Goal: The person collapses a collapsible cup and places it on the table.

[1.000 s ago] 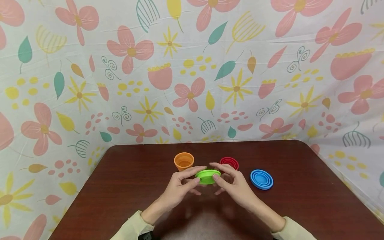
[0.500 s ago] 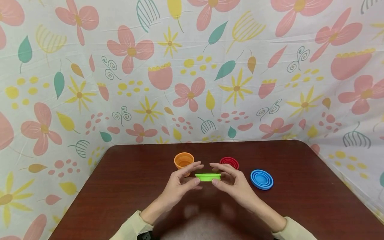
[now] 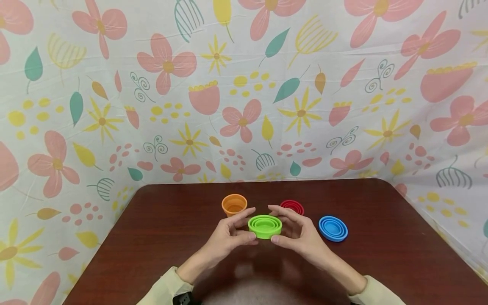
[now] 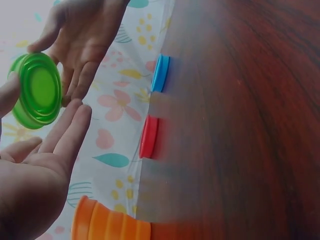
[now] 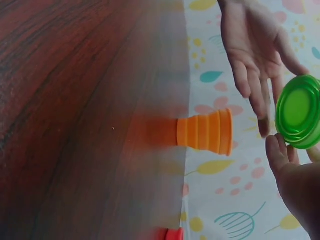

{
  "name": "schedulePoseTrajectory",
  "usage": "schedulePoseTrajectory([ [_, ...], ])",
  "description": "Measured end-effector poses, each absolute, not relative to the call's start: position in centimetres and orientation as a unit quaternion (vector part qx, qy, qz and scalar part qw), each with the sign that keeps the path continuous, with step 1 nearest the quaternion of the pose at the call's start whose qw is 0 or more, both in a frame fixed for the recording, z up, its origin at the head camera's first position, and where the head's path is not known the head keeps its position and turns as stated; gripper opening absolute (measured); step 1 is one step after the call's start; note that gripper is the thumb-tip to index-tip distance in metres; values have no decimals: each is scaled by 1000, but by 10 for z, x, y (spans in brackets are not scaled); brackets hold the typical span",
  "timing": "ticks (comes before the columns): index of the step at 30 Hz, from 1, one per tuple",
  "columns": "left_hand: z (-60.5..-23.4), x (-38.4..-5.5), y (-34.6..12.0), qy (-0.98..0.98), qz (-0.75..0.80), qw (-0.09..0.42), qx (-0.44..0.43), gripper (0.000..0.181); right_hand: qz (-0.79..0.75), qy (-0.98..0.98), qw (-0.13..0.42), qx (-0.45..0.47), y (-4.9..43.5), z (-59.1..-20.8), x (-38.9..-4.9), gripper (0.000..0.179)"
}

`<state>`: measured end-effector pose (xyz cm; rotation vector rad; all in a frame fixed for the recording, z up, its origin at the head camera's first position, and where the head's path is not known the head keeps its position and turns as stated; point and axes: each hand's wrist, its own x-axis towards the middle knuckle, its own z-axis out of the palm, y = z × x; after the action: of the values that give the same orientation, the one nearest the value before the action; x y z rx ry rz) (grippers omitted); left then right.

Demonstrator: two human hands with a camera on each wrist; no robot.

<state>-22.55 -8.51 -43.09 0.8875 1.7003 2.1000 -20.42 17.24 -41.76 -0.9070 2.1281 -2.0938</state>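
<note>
Both hands hold a bright green collapsible cup (image 3: 264,227) in the air above the table. It is folded flat, and its nested rings face the head camera. My left hand (image 3: 228,238) pinches its left side, thumb at the near edge and fingers behind. On the opposite side my right hand (image 3: 301,235) grips it in the same way. In the left wrist view the green cup (image 4: 42,89) is turned on edge between the hands; the right wrist view shows its folded rings (image 5: 299,107) too.
An orange cup (image 3: 233,204) of the same ribbed kind stands extended behind my left hand. A folded red cup (image 3: 292,206) lies behind my right hand, and a folded blue cup (image 3: 333,228) to its right. Flowered cloth (image 3: 244,93) hangs behind the dark wooden table (image 3: 152,237).
The green cup has tilted in my fingers, first to edge-on and then so its rings face the head camera. My thumbs have shifted lower on it; the other cups stay put.
</note>
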Motion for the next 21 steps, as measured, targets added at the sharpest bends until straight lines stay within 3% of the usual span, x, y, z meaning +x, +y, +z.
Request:
schedulePoseTrajectory([
  [10,-433,-225,-84,576,729,188,316,69,-663,675,16,-324,176,-417,-206,76],
  [21,-438,-225,-80,556,746,162,329,69,-637,709,35,-300,172,-419,-209,85],
])
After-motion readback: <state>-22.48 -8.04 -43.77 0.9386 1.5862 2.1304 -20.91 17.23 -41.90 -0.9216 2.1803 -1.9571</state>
